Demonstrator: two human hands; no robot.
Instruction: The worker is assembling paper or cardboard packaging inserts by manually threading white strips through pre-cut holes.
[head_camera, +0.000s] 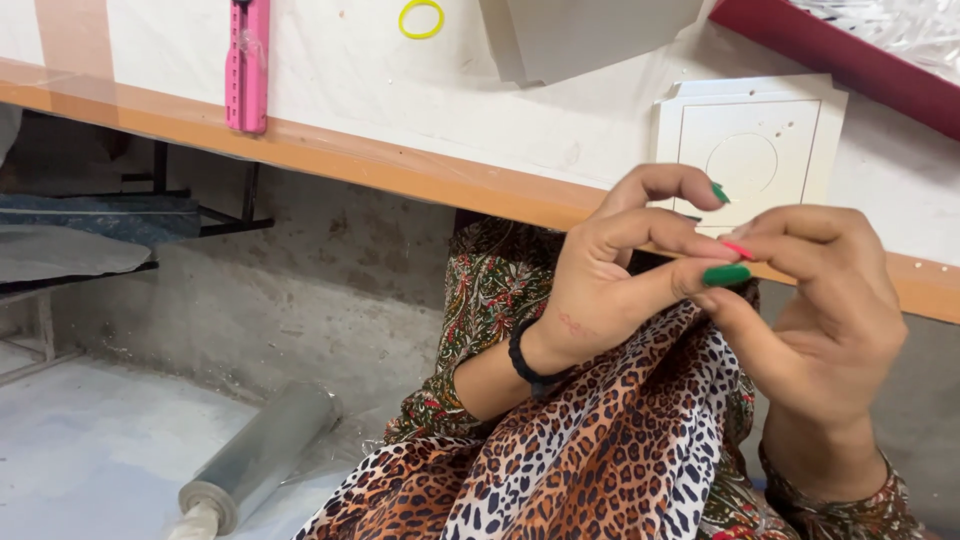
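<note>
Your left hand (600, 290) and right hand (830, 320) meet fingertip to fingertip, fingers curled nearly closed, pinching the top of the leopard-print cloth (600, 440) at centre right; this keeps the bunched edge taut. Whether something small sits between the fingers, you cannot tell. The cloth drapes down over your lap. The desk (400, 170) edge runs just beyond your hands. Open floor lies left, by the clear film roll (260, 455).
</note>
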